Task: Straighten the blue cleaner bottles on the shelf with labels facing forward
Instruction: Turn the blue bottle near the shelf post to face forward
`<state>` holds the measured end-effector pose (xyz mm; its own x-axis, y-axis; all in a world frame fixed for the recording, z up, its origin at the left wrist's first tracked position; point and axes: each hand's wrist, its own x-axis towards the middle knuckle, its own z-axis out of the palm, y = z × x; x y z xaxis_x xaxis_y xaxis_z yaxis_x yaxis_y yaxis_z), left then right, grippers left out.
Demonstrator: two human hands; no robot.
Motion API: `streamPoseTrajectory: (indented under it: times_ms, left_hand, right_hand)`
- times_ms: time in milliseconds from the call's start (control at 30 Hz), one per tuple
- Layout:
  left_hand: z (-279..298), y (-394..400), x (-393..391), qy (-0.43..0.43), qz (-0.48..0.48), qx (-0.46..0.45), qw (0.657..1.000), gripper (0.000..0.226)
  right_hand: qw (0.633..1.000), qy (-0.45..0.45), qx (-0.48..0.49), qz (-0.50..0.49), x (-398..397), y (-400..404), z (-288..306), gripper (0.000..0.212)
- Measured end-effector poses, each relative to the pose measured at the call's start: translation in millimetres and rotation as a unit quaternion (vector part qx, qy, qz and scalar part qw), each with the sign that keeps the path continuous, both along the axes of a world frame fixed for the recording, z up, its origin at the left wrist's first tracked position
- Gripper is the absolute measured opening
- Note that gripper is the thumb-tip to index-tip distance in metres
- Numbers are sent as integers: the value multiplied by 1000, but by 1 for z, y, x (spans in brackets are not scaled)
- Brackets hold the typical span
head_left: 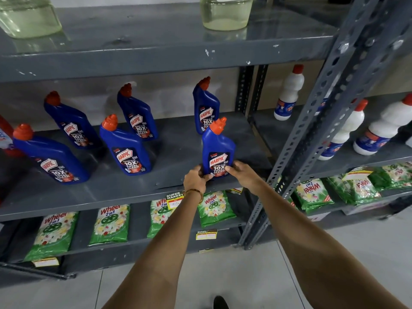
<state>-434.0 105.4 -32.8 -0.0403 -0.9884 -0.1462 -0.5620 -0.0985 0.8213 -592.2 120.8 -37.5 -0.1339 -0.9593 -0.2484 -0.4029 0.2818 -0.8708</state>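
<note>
Several blue cleaner bottles with red caps stand on the grey middle shelf [124,188]. The front right bottle [218,148] stands upright near the shelf's front edge with its label facing me. My left hand [195,178] grips its lower left side and my right hand [244,173] grips its lower right side. Behind it stands another blue bottle [205,105]. Further left are a front middle bottle [126,148], a back middle bottle [137,114], a back left bottle [71,121] and a front left bottle [50,157], all with labels turned roughly forward.
A slotted grey upright [312,134] rises just right of my hands. White bottles with red caps [287,92] fill the neighbouring shelf. Green detergent packets [110,224] lie on the shelf below. Clear jars of pale liquid [225,14] stand on the top shelf.
</note>
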Motion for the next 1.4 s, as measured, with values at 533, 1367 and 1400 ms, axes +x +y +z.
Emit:
streamPoseTrajectory:
  times_ms: [533,1367,1400]
  left_hand:
    - [3,-3,-5,-22,2,20,1000,40]
    - [0,-6,68,37,34,3,999,55]
    - [-2,-6,78,45,33,8,998,55]
  right_hand:
    - [1000,19,13,4,2,-2,8,40]
    - [990,22,-17,-137,20,7,-7,35]
    - [987,44,-20,-155,24,9,-8,33]
